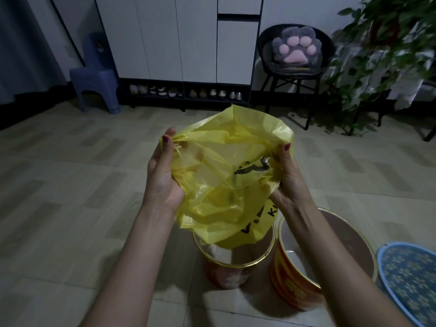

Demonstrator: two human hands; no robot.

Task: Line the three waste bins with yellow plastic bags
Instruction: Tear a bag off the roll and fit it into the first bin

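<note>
A yellow plastic bag (pixel 224 175) with black print is spread open in mid-air between both hands. My left hand (pixel 164 171) grips its left edge and my right hand (pixel 286 178) grips its right edge. The bag's lower end hangs into the mouth of a red tin bin with a gold rim (pixel 226 270) on the floor directly below. A second, larger red and gold bin (pixel 297 289) stands right beside it, partly hidden by my right forearm. At the lower right edge is a blue bin (pixel 410 279) with a patterned inside.
Wood-look tiled floor (pixel 70 185) spreads to the left. Along the back wall are a blue plastic stool (pixel 94 86), white cabinets over a shoe rack (pixel 184 92), a black chair with a paw cushion (pixel 293 50), and a leafy plant (pixel 387 55) at right.
</note>
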